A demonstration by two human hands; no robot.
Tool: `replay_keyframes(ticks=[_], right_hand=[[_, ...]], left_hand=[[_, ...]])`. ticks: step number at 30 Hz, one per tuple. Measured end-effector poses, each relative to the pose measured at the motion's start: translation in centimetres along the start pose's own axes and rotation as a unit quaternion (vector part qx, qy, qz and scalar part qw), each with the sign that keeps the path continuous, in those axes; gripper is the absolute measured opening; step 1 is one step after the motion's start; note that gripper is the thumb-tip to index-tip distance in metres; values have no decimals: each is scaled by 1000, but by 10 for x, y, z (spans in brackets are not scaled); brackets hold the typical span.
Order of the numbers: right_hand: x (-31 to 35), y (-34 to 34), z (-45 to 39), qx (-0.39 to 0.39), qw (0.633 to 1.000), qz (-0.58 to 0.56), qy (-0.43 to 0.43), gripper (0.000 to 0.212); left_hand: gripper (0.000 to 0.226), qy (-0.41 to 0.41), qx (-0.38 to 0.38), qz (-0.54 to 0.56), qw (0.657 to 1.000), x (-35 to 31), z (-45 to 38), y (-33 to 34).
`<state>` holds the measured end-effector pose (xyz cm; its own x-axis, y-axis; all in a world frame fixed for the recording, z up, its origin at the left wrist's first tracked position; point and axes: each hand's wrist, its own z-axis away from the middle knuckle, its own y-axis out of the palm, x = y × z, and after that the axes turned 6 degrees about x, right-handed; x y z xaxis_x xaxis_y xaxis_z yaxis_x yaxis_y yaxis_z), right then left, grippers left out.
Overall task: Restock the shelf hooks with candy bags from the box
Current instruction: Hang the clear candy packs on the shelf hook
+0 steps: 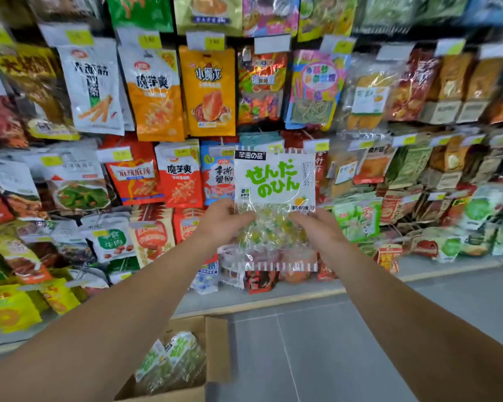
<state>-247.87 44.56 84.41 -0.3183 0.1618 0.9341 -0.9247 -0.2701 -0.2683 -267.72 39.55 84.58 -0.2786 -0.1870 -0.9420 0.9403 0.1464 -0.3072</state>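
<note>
Hands are holding one candy bag upright before the shelf hooks: left hand and right hand each gripping a lower side. Box is sitting on the floor, more bags inside.

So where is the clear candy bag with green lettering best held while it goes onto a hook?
The clear candy bag with green lettering seems best gripped at its two side edges, around mid-height, one of the hands from each side, as the left hand and right hand do. It hangs upright, so this leaves the white header strip free for the hook.
</note>
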Motion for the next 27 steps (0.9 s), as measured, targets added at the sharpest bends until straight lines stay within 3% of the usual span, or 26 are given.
replay_keyframes(ticks=[5, 12, 17, 20, 21, 24, 27], right_hand=[[42, -83, -8, -44, 998, 6, -45, 37], [97, -171, -46, -81, 991, 5, -110, 38], [142, -222, -93, -88, 984, -12, -152, 44], [163, -243, -121, -72, 983, -17, -166, 41], [172, -249, -129, -78, 982, -14, -170, 41], [194, -269, -158, -99, 976, -17, -191, 44], [213, -287, -182, -94, 973, -14, -209, 40]], left_hand=[[35, 67, -1, -20, 998, -84, -21, 45], [40, 134, 12, -24, 991, -174, -85, 81], [24, 181, 21, -17, 983, -241, -148, 100], [62, 193, 25, -38, 980, -272, -182, 106], [61, 203, 23, -47, 978, -283, -192, 107], [31, 227, 25, -30, 973, -314, -223, 116], [21, 235, 12, 10, 972, -337, -252, 126]])
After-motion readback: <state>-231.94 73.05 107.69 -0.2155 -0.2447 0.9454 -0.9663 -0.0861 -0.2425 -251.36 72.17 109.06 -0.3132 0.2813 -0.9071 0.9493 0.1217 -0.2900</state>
